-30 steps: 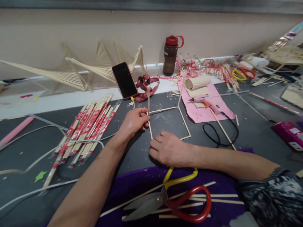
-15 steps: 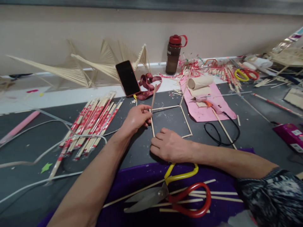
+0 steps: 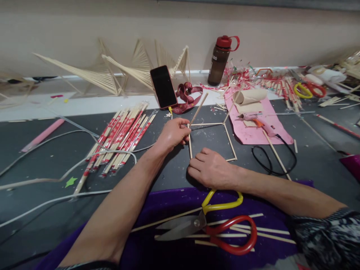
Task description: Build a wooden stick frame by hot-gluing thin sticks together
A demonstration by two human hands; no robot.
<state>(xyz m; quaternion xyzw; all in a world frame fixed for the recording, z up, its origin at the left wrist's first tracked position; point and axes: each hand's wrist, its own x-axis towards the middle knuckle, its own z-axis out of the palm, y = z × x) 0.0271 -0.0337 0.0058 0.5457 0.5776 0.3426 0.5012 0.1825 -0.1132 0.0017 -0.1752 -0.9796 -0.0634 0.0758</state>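
Observation:
A square frame of thin wooden sticks lies on the dark table. At its back left corner, my left hand pinches the lower end of a wooden stick that rises and leans to the right. Another stick stands tilted at the back right corner. My right hand rests with curled fingers over the frame's near left corner, covering it; its fingertips are hidden. Just below that hand, large scissors with one yellow and one red handle lie on purple cloth among loose sticks.
Wrapped chopsticks and white cables lie left. A phone leans against a stick structure at the back. A dark bottle stands by the wall. On pink paper rests a glue gun with a black cord.
The stick in my left hand now leans further to the right. My right hand stays over the frame's near corner. The whole view has shifted slightly.

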